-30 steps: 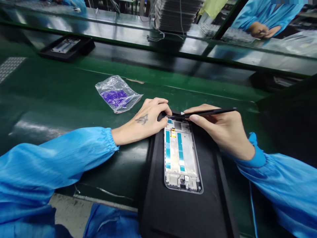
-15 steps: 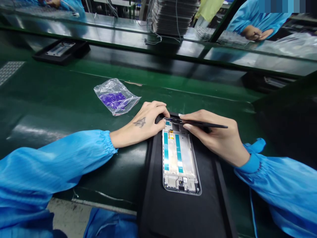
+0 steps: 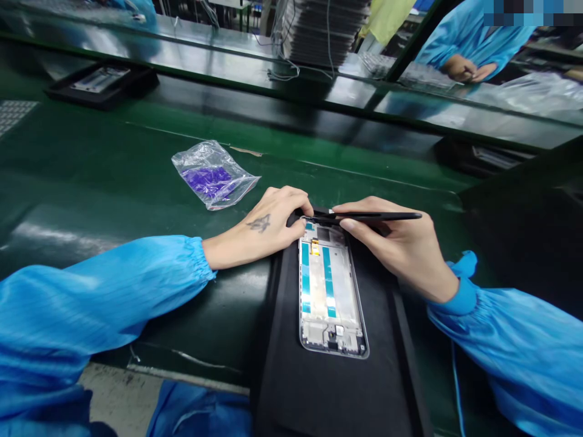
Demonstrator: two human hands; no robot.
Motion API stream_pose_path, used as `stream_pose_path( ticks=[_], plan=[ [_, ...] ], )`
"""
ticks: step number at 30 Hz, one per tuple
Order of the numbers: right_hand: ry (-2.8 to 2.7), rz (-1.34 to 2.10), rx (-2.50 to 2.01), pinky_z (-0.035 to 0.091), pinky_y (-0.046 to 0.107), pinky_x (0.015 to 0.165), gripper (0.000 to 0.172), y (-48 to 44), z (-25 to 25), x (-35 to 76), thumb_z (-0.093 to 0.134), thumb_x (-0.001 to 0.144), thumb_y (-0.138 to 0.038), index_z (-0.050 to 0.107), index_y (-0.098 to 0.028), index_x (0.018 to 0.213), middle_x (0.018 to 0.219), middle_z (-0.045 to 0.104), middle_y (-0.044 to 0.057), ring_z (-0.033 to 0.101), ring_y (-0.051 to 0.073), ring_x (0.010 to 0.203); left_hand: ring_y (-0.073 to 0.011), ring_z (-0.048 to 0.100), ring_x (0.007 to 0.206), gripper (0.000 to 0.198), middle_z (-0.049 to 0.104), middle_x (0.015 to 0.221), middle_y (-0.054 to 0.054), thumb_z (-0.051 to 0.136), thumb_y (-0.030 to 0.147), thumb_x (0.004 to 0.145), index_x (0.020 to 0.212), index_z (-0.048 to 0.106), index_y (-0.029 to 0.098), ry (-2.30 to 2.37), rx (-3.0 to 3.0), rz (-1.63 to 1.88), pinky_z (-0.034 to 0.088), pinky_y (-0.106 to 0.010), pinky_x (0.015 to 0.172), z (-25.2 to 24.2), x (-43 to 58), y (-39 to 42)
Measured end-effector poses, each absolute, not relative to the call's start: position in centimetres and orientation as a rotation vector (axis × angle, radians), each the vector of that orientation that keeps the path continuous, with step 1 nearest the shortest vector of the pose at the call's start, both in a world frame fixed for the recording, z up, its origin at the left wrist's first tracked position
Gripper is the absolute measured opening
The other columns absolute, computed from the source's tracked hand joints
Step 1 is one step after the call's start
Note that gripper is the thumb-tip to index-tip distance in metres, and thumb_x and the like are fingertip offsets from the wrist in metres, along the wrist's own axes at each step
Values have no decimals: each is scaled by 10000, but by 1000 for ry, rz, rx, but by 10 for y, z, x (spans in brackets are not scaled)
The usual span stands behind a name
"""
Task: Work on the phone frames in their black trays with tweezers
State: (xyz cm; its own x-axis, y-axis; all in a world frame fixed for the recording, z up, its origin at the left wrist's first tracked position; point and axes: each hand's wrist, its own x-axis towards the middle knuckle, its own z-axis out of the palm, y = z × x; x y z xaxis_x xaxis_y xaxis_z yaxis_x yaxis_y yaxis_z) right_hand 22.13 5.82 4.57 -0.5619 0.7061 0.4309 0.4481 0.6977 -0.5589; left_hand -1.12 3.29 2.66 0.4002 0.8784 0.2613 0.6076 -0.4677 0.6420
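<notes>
A phone mid-frame [image 3: 317,285] with teal adhesive strips and a small orange flex cable lies face down in a black tray [image 3: 319,394]. My left hand [image 3: 268,227] is at its top left corner, thumb and index finger curled in and gripping that edge. Black tweezers [image 3: 382,216] are pinched in my right hand [image 3: 401,249], held nearly level. Their tips reach over the frame's top edge, close to my left fingertips. What lies at the tips is too small to make out.
A clear zip bag [image 3: 214,176] with small purple pieces lies beyond my left hand on the green bench [image 3: 113,200]. Black trays with frames stand at the far left [image 3: 100,84] and far right [image 3: 483,156]. Across a ledge, a person's hands [image 3: 469,68] are visible.
The rear end of the tweezers has tipped up and they lie flatter over the frame's top. My left hand has stayed at the corner. The view has shifted slightly.
</notes>
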Motion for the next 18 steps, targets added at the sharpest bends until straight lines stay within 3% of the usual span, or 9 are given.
stream_pose_path(
  ticks=[18],
  plan=[
    [-2162,585,-989,541,261,706,122,61,45,220,683,948,-289,761,-211,999,1021,727,9,687,171,871,-177,545,1200,207,631,1301,-54,519,119,939,1102,637,172,1235,2214,809,394,-308,1016,27,-11,34]
  ],
)
